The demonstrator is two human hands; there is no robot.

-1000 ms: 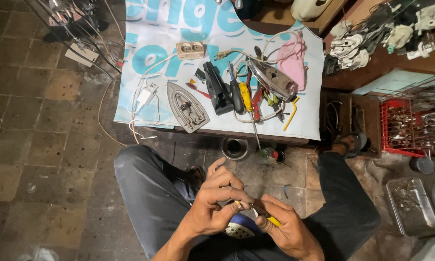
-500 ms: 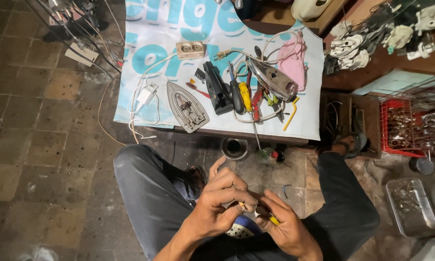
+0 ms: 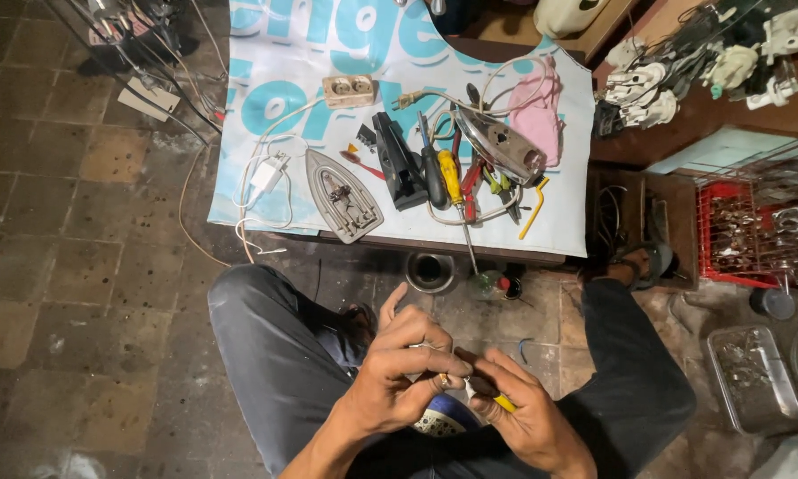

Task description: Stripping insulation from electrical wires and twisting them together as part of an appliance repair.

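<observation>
Left hand (image 3: 408, 377) shifted, still meeting right hand (image 3: 523, 417)

**Crowded bench ahead, open floor to the left**

The left hand (image 3: 399, 372) and right hand (image 3: 523, 417) work close together over the lap, hemmed in by a raised knee on each side. Straight ahead, a small round tin (image 3: 431, 271) and a bottle (image 3: 487, 284) stand on the floor just under the table edge (image 3: 399, 241). On the table, the iron soleplate (image 3: 344, 195), black handle piece (image 3: 399, 160), yellow-handled screwdriver (image 3: 452, 177) and iron body (image 3: 501, 142) lie packed together, with loose white cable (image 3: 266, 177) looping at the left end. To the right, a red wire basket (image 3: 754, 231) and a metal tray (image 3: 754, 377) block the floor. The tiled floor (image 3: 79, 266) to the left lies open.
</observation>
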